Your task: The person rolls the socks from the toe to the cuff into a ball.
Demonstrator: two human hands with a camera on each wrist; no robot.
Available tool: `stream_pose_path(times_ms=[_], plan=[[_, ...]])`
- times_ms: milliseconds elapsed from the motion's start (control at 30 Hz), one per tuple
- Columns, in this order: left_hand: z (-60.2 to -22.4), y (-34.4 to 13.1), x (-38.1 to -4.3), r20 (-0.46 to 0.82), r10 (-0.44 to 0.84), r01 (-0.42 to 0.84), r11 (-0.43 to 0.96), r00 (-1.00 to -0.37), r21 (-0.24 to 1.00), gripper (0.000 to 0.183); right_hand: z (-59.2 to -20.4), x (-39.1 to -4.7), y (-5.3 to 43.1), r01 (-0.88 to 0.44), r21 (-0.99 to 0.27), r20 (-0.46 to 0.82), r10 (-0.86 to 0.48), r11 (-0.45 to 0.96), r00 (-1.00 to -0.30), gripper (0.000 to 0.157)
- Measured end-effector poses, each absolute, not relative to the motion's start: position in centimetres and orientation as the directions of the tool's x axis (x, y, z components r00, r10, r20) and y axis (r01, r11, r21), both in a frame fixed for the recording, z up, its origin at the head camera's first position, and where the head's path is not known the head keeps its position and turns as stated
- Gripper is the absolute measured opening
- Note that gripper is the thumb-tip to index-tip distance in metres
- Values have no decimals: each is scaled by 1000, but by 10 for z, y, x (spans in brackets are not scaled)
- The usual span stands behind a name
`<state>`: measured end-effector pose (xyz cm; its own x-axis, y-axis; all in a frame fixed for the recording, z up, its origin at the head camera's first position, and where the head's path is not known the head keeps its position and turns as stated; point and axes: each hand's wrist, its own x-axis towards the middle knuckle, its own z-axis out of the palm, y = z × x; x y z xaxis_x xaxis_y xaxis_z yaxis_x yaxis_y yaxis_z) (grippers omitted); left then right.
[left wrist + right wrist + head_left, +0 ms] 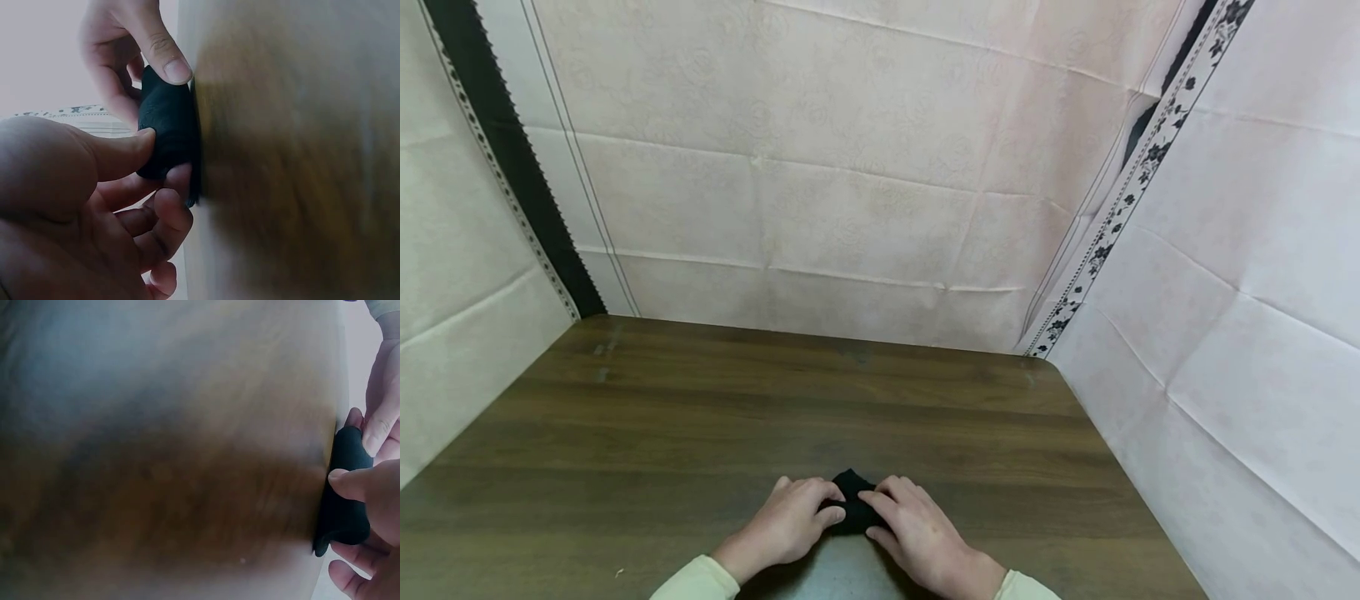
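A black cloth (856,518), rolled into a short thick bundle, lies on the wooden table near its front edge. My left hand (788,518) grips one end, thumb on the near side and fingers curled round the far side. At the other end my right hand (917,529) holds the roll in the same way. In the left wrist view both thumbs press on the smooth side of the black cloth (165,122). From the right wrist, a loose flap shows along the table side of the black cloth (344,503).
The brown wooden table (820,400) stretches away to a back edge. White patterned cloth (850,167) hangs behind it, with more white sheets (1240,350) on both sides. A tiny pale scrap (619,572) lies at the front left.
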<state>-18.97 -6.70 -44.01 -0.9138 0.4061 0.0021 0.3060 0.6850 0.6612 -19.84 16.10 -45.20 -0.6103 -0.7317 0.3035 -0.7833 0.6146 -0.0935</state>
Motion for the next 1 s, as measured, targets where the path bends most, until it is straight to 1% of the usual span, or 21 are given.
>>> stream_pose_path(times_ms=[167,300,433,633,867,1000], plan=[[-440,-68,-190,3,406,306,684,-914,663,14,-452,-199,161,-771,-112,299,-718,627,-628,38],[-440,-67,-190,18,389,300,678,-921,672,14,-452,-199,161,-777,-96,314,-722,622,-617,35],[-440,-65,-189,75,367,315,658,-927,684,15,-453,-199,160,-786,-72,336,-727,614,-599,32],[-439,-64,-187,132,363,351,644,-922,679,22,-452,-200,160,-789,-62,329,-734,611,-594,29],[-440,-63,-188,121,385,360,646,-915,673,30,-450,-201,161,-785,-101,299,-734,611,-610,24],[-441,-64,-189,124,388,367,650,-913,666,29,-451,-200,161,-781,-117,278,-735,613,-618,23]])
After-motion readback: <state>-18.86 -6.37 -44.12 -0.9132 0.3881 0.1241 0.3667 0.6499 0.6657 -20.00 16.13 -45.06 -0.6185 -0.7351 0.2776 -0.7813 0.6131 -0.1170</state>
